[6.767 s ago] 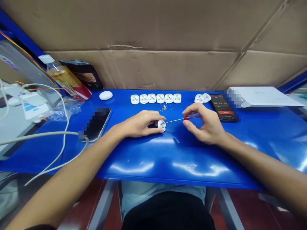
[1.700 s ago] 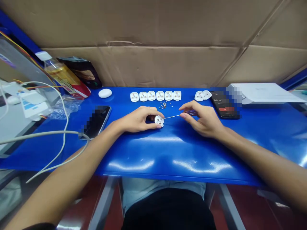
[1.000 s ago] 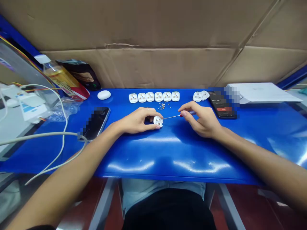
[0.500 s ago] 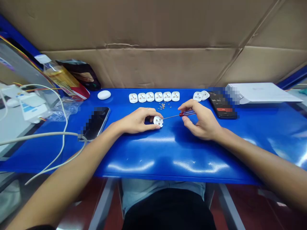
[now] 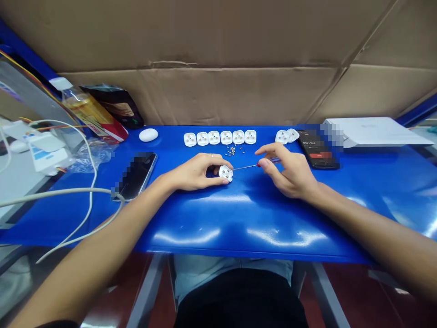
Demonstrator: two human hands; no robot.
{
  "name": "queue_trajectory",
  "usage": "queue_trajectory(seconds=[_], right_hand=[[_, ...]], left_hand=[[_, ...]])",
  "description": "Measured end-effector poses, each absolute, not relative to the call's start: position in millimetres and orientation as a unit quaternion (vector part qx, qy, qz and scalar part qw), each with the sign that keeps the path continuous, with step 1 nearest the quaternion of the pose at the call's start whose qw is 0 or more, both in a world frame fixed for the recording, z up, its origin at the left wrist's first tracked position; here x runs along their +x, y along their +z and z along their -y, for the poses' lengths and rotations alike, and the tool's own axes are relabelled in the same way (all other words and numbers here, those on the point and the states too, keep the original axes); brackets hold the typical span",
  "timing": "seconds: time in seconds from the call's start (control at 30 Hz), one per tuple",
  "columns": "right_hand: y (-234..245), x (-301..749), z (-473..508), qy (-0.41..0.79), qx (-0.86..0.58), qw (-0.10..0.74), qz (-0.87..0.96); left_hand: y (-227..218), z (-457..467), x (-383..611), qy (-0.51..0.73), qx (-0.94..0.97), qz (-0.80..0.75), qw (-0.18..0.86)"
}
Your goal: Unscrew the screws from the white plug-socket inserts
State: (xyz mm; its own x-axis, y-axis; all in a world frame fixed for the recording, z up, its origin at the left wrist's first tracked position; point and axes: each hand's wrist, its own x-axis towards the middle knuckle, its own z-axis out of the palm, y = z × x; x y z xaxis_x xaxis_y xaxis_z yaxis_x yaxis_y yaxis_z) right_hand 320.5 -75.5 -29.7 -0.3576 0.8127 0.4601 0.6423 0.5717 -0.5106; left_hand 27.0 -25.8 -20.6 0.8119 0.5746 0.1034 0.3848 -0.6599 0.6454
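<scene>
My left hand (image 5: 194, 171) is closed round a small white plug part (image 5: 226, 172), holding it on edge against the blue table (image 5: 239, 214). My right hand (image 5: 288, 171) pinches the red handle of a thin screwdriver (image 5: 256, 166), whose metal tip touches the plug part. A row of several white plug parts (image 5: 220, 137) lies behind my hands, with two more (image 5: 287, 135) to the right. Tiny loose screws (image 5: 234, 150) are scattered just in front of the row.
A phone (image 5: 135, 175) lies left of my left hand, and another phone with a timer (image 5: 317, 148) sits to the right. White cables (image 5: 68, 200), a white oval case (image 5: 148, 135), a bottle (image 5: 85, 109), a dark pouch (image 5: 118, 105) and a white flat box (image 5: 375, 132) line the edges. Cardboard (image 5: 221, 59) walls the back.
My right fingers have shifted on the screwdriver handle, turning it slightly. My left hand and the plug part stay in place.
</scene>
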Motion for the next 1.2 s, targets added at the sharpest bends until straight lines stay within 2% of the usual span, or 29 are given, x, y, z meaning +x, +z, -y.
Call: queue_trajectory(seconds=[0.2, 0.4, 0.57, 0.77, 0.97, 1.2], right_hand=[[-29.5, 319.9, 75.6, 0.106, -0.365, 0.375, 0.845], [-30.7, 319.9, 76.4, 0.085, -0.431, 0.354, 0.826], [-28.4, 319.3, 77.4, 0.105, -0.38, 0.373, 0.84], [-30.0, 319.9, 75.9, 0.085, -0.424, 0.358, 0.827], [-30.5, 321.2, 76.2, 0.076, -0.34, 0.356, 0.867], [-28.8, 318.9, 75.4, 0.064, -0.395, 0.344, 0.849]], left_hand=[[-21.2, 25.8, 27.1, 0.155, 0.897, -0.263, 0.32], [-21.5, 25.5, 26.7, 0.155, 0.899, -0.263, 0.315], [-21.4, 25.7, 26.4, 0.158, 0.898, -0.26, 0.317], [-20.8, 25.3, 26.4, 0.154, 0.898, -0.265, 0.317], [-21.2, 24.3, 25.5, 0.148, 0.9, -0.265, 0.313], [-20.4, 24.5, 25.4, 0.146, 0.902, -0.263, 0.311]])
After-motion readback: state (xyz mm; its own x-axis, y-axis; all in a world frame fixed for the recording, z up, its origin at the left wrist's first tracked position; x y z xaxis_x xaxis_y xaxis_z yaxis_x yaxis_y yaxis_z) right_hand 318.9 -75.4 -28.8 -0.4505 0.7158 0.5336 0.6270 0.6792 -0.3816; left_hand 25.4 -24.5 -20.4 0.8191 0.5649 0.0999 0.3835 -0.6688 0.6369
